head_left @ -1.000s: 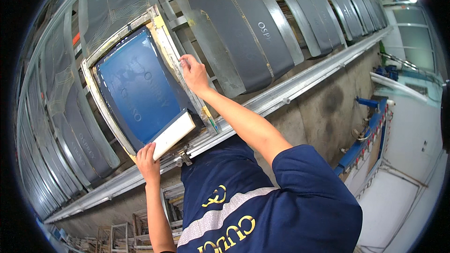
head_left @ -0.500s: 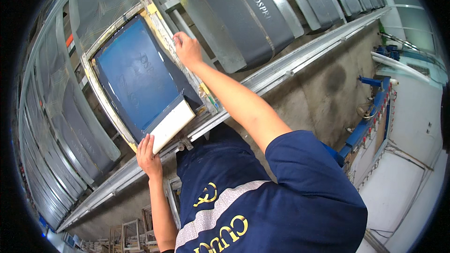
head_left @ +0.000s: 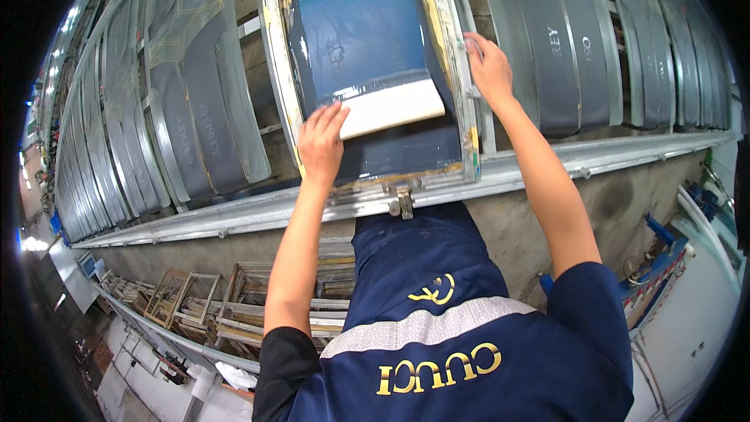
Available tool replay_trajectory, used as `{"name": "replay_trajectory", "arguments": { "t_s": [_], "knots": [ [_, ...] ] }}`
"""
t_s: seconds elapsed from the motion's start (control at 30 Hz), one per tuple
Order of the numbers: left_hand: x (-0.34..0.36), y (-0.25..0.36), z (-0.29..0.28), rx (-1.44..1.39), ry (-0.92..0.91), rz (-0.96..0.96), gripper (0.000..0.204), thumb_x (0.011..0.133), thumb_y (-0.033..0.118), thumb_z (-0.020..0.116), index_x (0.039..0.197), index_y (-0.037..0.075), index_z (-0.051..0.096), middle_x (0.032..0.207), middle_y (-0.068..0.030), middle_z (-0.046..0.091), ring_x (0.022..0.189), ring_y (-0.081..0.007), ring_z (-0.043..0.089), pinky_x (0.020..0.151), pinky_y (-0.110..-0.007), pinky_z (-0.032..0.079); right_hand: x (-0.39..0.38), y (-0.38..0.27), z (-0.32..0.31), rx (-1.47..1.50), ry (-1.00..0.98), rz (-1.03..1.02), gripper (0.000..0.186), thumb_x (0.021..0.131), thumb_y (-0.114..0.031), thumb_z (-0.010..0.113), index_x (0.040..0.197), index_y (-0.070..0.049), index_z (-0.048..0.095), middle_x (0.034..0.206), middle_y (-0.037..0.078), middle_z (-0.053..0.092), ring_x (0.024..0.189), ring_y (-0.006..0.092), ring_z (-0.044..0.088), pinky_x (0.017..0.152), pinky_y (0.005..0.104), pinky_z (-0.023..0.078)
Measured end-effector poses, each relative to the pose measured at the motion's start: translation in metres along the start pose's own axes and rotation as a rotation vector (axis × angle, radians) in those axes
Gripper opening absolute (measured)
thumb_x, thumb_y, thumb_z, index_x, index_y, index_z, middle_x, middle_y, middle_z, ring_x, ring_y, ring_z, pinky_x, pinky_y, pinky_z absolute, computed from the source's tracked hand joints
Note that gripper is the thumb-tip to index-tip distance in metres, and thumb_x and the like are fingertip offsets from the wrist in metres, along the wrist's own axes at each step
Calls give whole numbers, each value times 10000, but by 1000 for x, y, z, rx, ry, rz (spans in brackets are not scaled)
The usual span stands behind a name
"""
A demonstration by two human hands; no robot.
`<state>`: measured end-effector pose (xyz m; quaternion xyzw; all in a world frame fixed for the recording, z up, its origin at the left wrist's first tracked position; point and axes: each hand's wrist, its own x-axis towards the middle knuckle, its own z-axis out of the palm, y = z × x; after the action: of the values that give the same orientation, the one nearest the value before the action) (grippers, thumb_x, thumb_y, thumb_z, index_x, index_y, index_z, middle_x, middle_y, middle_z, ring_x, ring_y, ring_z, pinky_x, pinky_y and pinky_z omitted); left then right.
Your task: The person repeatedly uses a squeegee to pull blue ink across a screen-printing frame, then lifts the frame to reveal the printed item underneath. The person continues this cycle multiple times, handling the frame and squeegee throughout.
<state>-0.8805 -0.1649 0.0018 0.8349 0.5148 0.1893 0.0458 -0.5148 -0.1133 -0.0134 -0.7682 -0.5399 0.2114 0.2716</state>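
A white squeegee [head_left: 394, 109] lies across the screen mesh [head_left: 363, 27], which is blue beyond the squeegee and dark on the near side. My left hand [head_left: 320, 141] is closed over the squeegee's left end. Around the mesh runs a worn, ink-stained screen frame [head_left: 275, 62] with yellowish patches. At its right rail, my right hand [head_left: 491, 70] has its fingers curled against the outer edge; the fingertips show only in part.
Grey printed fabric panels [head_left: 574, 43] line the long table on both sides. A metal rail [head_left: 539, 168] with a small clamp [head_left: 402, 202] borders the near edge. Wooden frames [head_left: 203, 301] are stacked below left; a blue metal stand [head_left: 664, 234] is at lower right.
The view has turned, bringing the screen nearer the middle and more upright. The squeegee has moved from the screen's near end farther across the mesh, with my left hand still on it.
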Motion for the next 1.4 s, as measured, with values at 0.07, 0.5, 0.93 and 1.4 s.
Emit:
{"name": "replay_trajectory", "arguments": {
  "t_s": [0.07,0.5,0.93,1.4],
  "knots": [
    [48,-24,15,-15,15,8,497,760,-58,658,1192,179,724,1245,14,710,1169,-239,643,917,-384,515,2,-2,-12,-226,-66,-72,267,985,-309,622,1198,-183,725,1109,96,653,1110,318,609,888,463,505],
    [255,-105,26,-152,-299,-172,423,775,72,756,1161,247,766,1070,-74,757,996,-295,716,841,-407,563,179,-105,44,-287,-404,-380,365,771,-110,806,1129,-99,735,1158,131,704,1138,337,635,978,423,506],
    [-13,8,-21,-131,-190,-100,441,710,-79,707,1071,164,778,1049,-21,775,971,-244,720,804,-376,556,-112,-61,-7,-68,-336,-458,515,613,74,767,1116,-13,703,1150,123,668,1120,321,606,940,414,539],
    [190,-100,10,-34,-124,-34,379,765,121,777,1110,278,776,1007,-31,770,939,-232,716,818,-377,476,112,-92,33,-221,-145,-631,330,749,-97,766,1078,-95,744,1089,102,707,1089,312,640,942,439,513]
  ]
}}
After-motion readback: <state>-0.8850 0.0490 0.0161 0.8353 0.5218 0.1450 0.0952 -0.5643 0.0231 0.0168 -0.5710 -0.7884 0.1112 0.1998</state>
